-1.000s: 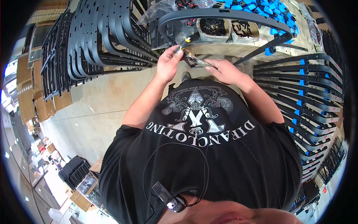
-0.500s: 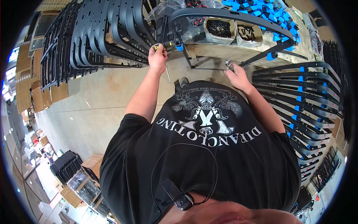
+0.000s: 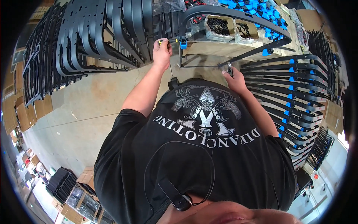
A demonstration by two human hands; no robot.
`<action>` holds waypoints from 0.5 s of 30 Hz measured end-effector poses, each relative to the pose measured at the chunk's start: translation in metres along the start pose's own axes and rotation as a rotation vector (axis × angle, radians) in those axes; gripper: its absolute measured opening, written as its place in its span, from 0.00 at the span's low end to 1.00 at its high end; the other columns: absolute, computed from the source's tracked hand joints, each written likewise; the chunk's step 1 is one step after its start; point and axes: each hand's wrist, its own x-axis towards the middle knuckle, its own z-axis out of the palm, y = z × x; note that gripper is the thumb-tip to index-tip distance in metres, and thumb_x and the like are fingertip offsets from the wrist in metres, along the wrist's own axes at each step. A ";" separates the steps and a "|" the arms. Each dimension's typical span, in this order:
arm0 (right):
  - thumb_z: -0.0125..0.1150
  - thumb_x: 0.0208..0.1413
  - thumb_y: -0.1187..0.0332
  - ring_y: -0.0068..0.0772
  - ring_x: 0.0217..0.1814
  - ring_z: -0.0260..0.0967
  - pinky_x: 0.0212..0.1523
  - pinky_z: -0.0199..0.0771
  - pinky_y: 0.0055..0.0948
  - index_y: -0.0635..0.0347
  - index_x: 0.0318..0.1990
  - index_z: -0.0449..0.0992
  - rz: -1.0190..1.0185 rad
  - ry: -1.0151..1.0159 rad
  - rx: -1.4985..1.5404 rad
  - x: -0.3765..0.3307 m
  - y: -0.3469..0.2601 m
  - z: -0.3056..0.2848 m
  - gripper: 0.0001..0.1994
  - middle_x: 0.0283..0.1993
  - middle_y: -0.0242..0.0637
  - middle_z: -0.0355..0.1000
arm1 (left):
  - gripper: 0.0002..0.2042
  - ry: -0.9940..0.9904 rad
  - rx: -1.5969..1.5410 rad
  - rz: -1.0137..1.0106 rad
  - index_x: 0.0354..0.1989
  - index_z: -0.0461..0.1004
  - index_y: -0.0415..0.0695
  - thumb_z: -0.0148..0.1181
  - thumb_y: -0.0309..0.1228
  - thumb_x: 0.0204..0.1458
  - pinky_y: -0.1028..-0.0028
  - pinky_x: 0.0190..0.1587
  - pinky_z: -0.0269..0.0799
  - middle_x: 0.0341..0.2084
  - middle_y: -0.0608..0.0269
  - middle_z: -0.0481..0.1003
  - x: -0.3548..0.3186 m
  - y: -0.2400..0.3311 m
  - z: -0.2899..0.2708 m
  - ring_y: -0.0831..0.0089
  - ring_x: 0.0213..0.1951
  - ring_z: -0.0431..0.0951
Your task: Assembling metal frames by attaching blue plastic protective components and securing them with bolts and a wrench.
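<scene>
left hand (image 3: 162,52) closed around screwdriver (image 3: 168,41)

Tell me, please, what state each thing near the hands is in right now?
Left hand: closed around a yellow-handled tool.
Yellow-handled tool: held level against the blue clip.
Blue clip: fitted on the curved black frame.
Curved black frame: lying across the workbench.
Right hand: gripping the frame's lower end.
Two boxes: open, holding small dark parts.
</scene>
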 end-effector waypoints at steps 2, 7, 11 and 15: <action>0.62 0.59 0.52 0.44 0.39 0.75 0.46 0.72 0.39 0.67 0.52 0.75 0.006 -0.006 -0.027 -0.001 -0.007 0.011 0.25 0.37 0.53 0.76 | 0.06 0.038 0.145 0.149 0.45 0.70 0.45 0.55 0.33 0.64 0.77 0.33 0.67 0.33 0.66 0.74 0.005 -0.003 -0.004 0.78 0.31 0.71; 0.60 0.60 0.55 0.40 0.33 0.71 0.40 0.71 0.39 0.67 0.44 0.73 0.011 -0.013 0.043 0.005 -0.025 0.041 0.20 0.31 0.48 0.73 | 0.07 -0.246 0.076 0.087 0.48 0.70 0.44 0.54 0.31 0.65 0.75 0.48 0.74 0.46 0.57 0.79 0.015 0.013 -0.019 0.75 0.39 0.77; 0.57 0.61 0.61 0.30 0.20 0.64 0.25 0.66 0.34 0.62 0.34 0.69 0.160 -0.253 0.417 0.031 -0.042 0.061 0.13 0.22 0.36 0.66 | 0.14 -0.028 0.287 -0.048 0.57 0.63 0.42 0.53 0.30 0.67 0.73 0.33 0.75 0.31 0.58 0.77 0.006 0.014 0.001 0.72 0.28 0.77; 0.53 0.60 0.65 0.36 0.24 0.71 0.28 0.72 0.37 0.62 0.36 0.70 0.105 -0.293 0.410 0.076 -0.079 0.081 0.09 0.26 0.40 0.71 | 0.14 0.173 0.737 0.347 0.56 0.67 0.42 0.56 0.32 0.65 0.76 0.30 0.66 0.26 0.65 0.73 0.012 -0.015 -0.001 0.78 0.26 0.71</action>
